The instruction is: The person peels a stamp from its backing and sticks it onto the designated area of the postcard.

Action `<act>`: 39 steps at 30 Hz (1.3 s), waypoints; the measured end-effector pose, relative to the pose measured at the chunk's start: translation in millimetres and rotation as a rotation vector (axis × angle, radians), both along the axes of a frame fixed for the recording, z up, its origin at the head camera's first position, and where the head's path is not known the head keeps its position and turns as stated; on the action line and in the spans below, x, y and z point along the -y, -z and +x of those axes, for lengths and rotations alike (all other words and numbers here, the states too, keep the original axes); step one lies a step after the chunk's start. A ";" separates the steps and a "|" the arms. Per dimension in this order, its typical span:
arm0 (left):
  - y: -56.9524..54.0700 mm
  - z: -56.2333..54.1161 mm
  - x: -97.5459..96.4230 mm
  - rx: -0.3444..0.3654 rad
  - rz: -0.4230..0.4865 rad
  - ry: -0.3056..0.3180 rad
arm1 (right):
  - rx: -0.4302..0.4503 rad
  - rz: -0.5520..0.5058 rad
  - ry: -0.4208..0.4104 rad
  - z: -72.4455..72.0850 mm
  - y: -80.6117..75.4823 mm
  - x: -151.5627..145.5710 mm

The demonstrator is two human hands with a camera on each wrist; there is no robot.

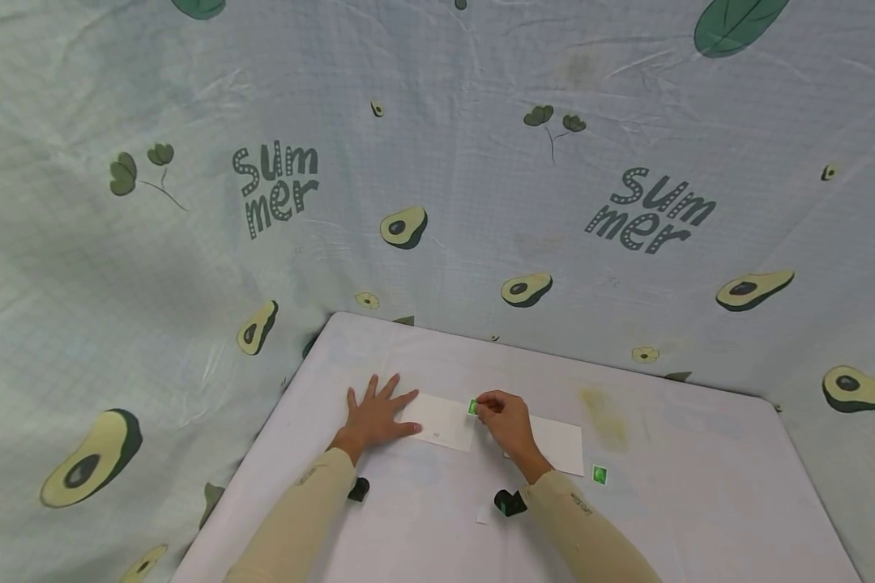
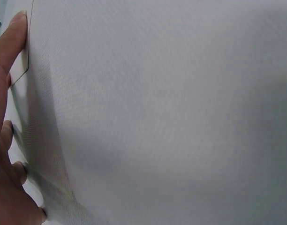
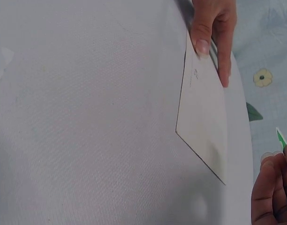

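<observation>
Right now, the green stamp [image 1: 472, 407] sits pinched in the fingertips of the right hand [image 1: 506, 423], at the white card's [image 1: 441, 419] two-o'clock corner; a loose pinch could drop it askew. At nine o'clock, the left hand [image 1: 376, 415], splayed, gripping nothing, could let the card skid by pressing lightly.

Left end of marked white card [image 1: 448, 413] covered by left hand [image 1: 376, 416]; ink mark [image 1: 436, 436] too small to read. Second white card [image 1: 563, 444] partly behind right hand [image 1: 506, 425]. Held green stamp [image 1: 472, 407] partly hidden by that hand, design too small to make out. Sleeves [image 1: 292, 518] cut by head view's bottom edge. Left wrist view crops left hand; right wrist view crops right.
</observation>
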State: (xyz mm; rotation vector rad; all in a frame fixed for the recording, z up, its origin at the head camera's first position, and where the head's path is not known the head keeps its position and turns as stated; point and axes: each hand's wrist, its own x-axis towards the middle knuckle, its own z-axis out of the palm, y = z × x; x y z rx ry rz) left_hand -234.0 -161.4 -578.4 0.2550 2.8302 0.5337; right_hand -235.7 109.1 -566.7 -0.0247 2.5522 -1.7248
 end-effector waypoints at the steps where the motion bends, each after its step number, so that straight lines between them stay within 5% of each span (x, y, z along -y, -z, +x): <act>1: 0.0 0.3 0.1 -0.002 0.001 0.000 | 0.002 0.007 0.000 -0.2 -0.1 0.4; 39: -2.0 0.9 -1.1 0.000 0.004 -0.002 | 0.003 0.122 0.016 -12.2 14.6 6.2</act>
